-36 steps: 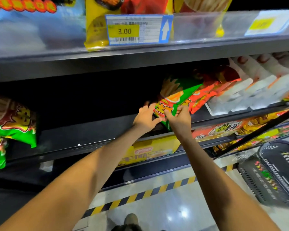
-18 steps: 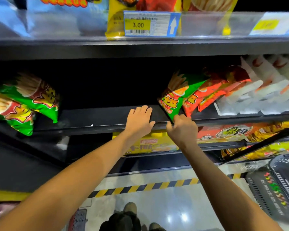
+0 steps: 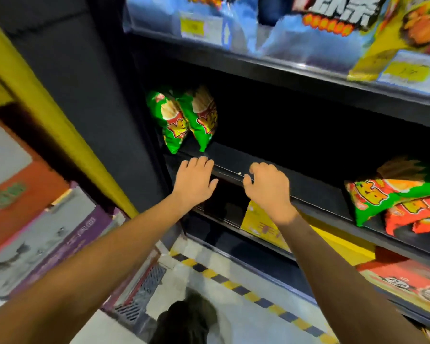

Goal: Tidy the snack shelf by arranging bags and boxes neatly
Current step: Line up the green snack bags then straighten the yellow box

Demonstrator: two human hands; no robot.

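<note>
Snack bags sit in two groups on the dark middle shelf (image 3: 271, 167), and my hands are between them, holding nothing. Two green bags (image 3: 184, 120) stand upright side by side at the shelf's far left end, tilted a little toward each other, just above and beyond my left hand (image 3: 194, 182). That hand lies palm down at the shelf's front lip, fingers loosely spread and slack, its fingertips near the bottom corners of the green pair but apart from them; I see a gap of bare shelf between.

My right hand (image 3: 268, 187) is just beside the left, also at the front lip, fingers curled downward over the edge. I cannot tell whether they press on the lip or only hover over it. Nothing is in its grasp.

Well off to the right lies the other group: a green and orange bag (image 3: 392, 194) lying on its side at the shelf front, with red bags (image 3: 422, 214) lying against it. A long stretch of bare shelf separates this group from my right hand.

Above, the upper shelf carries blue bags (image 3: 296, 31) and a yellow bag (image 3: 412, 36) behind blurred price tags (image 3: 405, 70). Below my right wrist a yellow box (image 3: 261, 224) stands on the lower shelf. Black and yellow striped tape (image 3: 233, 286) runs along the floor at the shelf foot.
</note>
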